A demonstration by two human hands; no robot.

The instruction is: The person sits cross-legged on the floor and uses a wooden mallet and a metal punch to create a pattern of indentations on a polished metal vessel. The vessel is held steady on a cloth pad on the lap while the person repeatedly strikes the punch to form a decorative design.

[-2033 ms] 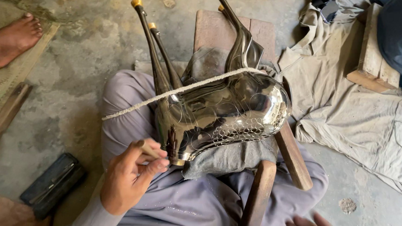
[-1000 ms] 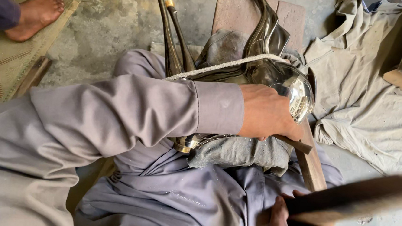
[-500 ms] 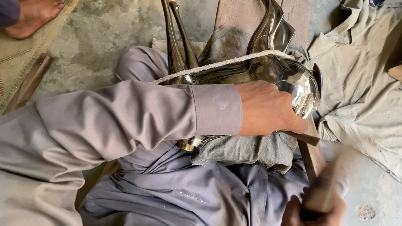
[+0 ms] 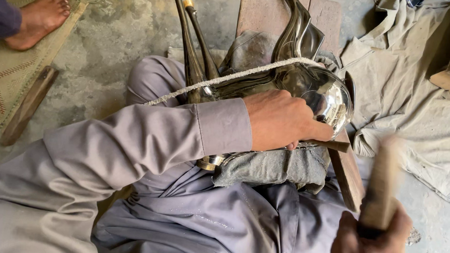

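While left hand (image 4: 280,119) grips shiny metal vessel (image 4: 320,93) | right hand (image 4: 368,244) clenches wooden stick (image 4: 383,178)

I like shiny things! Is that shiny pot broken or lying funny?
No damage shows. The shiny metal vessel lies tipped on its side on a grey cloth across the lap, tied with a rope. The left hand presses on it.

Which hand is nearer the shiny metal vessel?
Left. The left hand rests directly on the shiny metal vessel, pressing it on the lap. The right hand is apart, lower right, with its grip on a blurred wooden stick.
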